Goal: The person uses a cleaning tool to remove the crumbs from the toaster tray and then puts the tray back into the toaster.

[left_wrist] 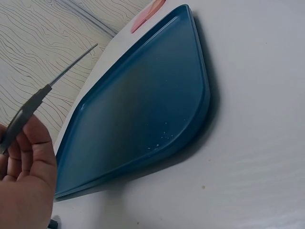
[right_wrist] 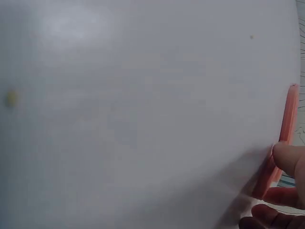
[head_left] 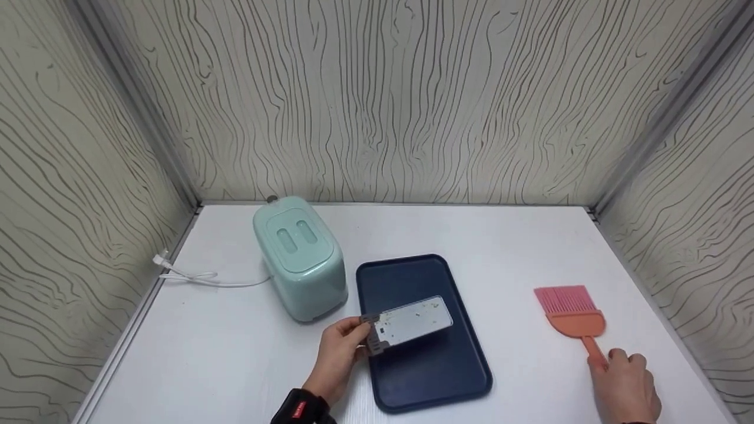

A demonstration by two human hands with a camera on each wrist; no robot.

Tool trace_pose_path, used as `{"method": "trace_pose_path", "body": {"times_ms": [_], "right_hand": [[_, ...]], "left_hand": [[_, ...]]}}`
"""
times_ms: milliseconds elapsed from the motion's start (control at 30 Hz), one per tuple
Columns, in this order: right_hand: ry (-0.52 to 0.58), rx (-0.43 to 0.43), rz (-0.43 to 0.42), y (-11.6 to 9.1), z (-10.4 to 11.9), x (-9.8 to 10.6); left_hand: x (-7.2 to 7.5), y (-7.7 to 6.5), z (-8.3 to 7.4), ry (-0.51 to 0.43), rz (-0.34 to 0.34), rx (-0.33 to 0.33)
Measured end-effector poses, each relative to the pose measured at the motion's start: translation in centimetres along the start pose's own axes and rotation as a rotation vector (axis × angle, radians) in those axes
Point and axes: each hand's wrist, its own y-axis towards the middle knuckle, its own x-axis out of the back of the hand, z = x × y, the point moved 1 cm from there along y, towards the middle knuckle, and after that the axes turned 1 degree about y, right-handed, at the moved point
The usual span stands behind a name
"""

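A mint-green toaster (head_left: 300, 253) stands on the counter (head_left: 206, 341); beside it, the left hand (head_left: 340, 348) pinches a flat plate (head_left: 415, 321) (crumbs speckle its top) above a dark blue tray (head_left: 436, 377). Farther right, a pink-bristled orange brush (head_left: 576, 323) is gripped by its handle in the right hand (head_left: 625, 386).

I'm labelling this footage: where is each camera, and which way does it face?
Head: on the head, facing forward and down over a tabletop; left hand and right hand show.
Left wrist: on that wrist, looking across the tray; left hand shows.
Right wrist: on that wrist, over tabletop and brush; right hand shows.
Shared by head and left wrist: the tray.
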Motion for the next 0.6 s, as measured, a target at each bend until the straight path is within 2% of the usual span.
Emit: {"method": "trace_pose_path", "body": {"times_ms": [133, 200, 267, 433, 600], "right_hand": [[0.005, 0.074, -0.079, -0.4, -0.1, -0.2], [0.019, 0.080, -0.081, -0.5, -0.1, -0.2], [0.045, 0.044, -0.049, -0.5, 0.0, 0.0], [0.164, -0.102, 0.094, -0.4, 0.1, 0.5], [0.300, -0.161, 0.137, -0.5, 0.3, 1.2]], "left_hand": [[0.1, 0.1, 0.1, -0.008, 0.001, -0.006], [0.1, 0.0, 0.2, -0.009, -0.003, -0.005], [0.1, 0.0, 0.2, -0.009, -0.007, -0.002], [0.0, -0.1, 0.2, 0.000, -0.015, -0.010], [0.1, 0.0, 0.3, 0.017, -0.026, -0.003]]}}
